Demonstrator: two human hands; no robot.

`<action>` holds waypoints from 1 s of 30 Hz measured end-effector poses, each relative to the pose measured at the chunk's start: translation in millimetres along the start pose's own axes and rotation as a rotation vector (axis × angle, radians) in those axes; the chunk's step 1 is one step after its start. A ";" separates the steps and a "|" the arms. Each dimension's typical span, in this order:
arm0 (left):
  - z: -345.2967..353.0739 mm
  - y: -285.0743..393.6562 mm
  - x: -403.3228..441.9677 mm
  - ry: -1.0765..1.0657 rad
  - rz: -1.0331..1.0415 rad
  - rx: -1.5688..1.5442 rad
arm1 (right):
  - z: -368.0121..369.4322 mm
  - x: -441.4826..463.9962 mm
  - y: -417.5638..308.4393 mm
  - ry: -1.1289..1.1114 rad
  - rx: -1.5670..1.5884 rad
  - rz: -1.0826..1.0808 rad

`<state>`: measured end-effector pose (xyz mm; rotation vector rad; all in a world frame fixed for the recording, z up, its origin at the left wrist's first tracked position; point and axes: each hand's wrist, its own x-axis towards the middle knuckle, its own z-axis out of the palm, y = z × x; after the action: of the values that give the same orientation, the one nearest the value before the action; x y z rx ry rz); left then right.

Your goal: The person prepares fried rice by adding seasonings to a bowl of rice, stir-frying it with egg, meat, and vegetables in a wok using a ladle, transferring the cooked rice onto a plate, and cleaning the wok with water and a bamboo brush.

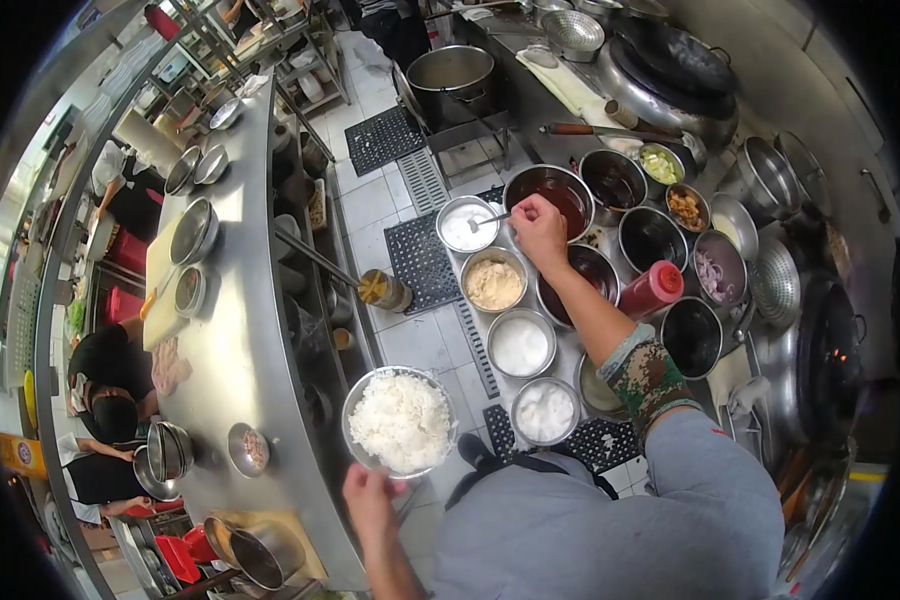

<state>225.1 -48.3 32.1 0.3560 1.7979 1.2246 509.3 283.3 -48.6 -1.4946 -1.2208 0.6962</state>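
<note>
My left hand (370, 492) grips the rim of a metal bowl (450, 452) heaped with white rice (400, 420), held over the floor between the two counters. Out to the other side, my right hand (540, 235) is closed around the handle of a small spoon (490, 219). The spoon's head rests over a round container of white powder (467, 232). Close by the right hand stand a pot of dark red sauce (560, 190) and a container of tan powder (494, 284). A red-capped squeeze bottle (652, 290) lies tilted near my forearm.
More white seasoning tubs (521, 343) line the near counter edge. Chopped onion (715, 275) and other ingredients sit farther right, before the woks (830, 360). A steel counter (255, 260) with bowls runs along the left; co-workers (110, 400) stand beyond it. A stockpot (450, 78) is ahead.
</note>
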 end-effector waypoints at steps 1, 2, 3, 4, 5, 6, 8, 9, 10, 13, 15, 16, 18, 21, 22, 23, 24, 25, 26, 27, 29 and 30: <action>2.5 1.2 1.5 0.002 -0.001 0.000 | -1.9 -0.6 -0.9 0.004 0.000 -0.001; 3.1 0.6 5.2 -0.002 0.001 0.001 | -4.2 -1.6 -1.7 0.003 0.062 0.068; 2.6 -1.0 11.4 -0.027 0.008 0.002 | -5.7 -2.8 -3.3 0.002 0.125 0.136; 2.7 -1.6 16.1 -0.051 0.017 0.002 | -6.1 -3.2 -0.7 0.005 0.129 0.134; 4.1 -1.1 19.8 -0.052 0.022 0.003 | -6.1 -3.1 5.3 0.010 0.140 0.147; 8.2 1.2 23.7 -0.055 0.026 0.019 | -6.5 -3.2 8.5 0.018 0.150 0.159; 18.9 8.5 30.4 -0.034 0.015 0.065 | -5.2 -4.0 14.7 0.017 0.175 0.174; 21.7 9.1 36.6 -0.040 0.020 0.065 | -5.8 -3.4 14.8 0.010 0.199 0.186; 22.2 6.7 46.1 -0.061 0.011 0.073 | -8.6 -4.8 10.0 0.013 0.202 0.183; 27.7 -7.0 77.0 -0.099 0.036 -0.016 | -26.3 -9.9 -9.4 -0.001 0.336 0.240; 46.3 2.0 89.3 -0.067 0.067 0.066 | -42.3 -14.6 -24.7 -0.039 0.500 0.250; 54.1 3.2 99.2 -0.079 0.075 0.061 | -49.2 -17.5 -35.2 -0.066 0.515 0.261; 70.3 3.2 118.5 -0.106 0.099 0.038 | -61.6 -31.2 -63.8 -0.128 0.571 0.257; 87.7 3.1 135.9 -0.155 0.149 0.014 | -59.9 -45.9 -71.6 -0.152 0.528 0.169; 93.3 9.6 130.1 -0.157 0.146 -0.007 | -62.0 -51.5 -73.7 -0.130 0.410 0.111; 90.2 11.9 122.0 -0.165 0.135 -0.002 | -66.2 -57.2 -73.6 -0.101 0.290 0.056; 88.2 16.2 115.7 -0.189 0.137 0.002 | -68.3 -64.2 -69.8 -0.081 0.223 -0.007; 87.6 20.3 112.2 -0.213 0.142 0.005 | -72.6 -68.0 -58.3 -0.101 0.078 -0.041; 83.1 19.1 108.7 -0.232 0.119 0.011 | -73.3 -74.8 -52.5 -0.056 -0.076 -0.099; 78.3 19.2 103.2 -0.244 0.112 0.015 | -72.3 -81.5 -47.2 -0.014 -0.231 -0.154; 67.7 17.0 92.9 -0.250 0.090 0.003 | -69.8 -89.7 -37.2 -0.015 -0.239 -0.146; 61.3 14.0 92.1 -0.261 0.109 -0.001 | -65.7 -93.2 -37.2 -0.014 -0.248 -0.122</action>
<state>220.0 55.0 -9.6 0.5917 1.5700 1.1938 526.0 171.2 -9.7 -1.6026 -1.4368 0.4876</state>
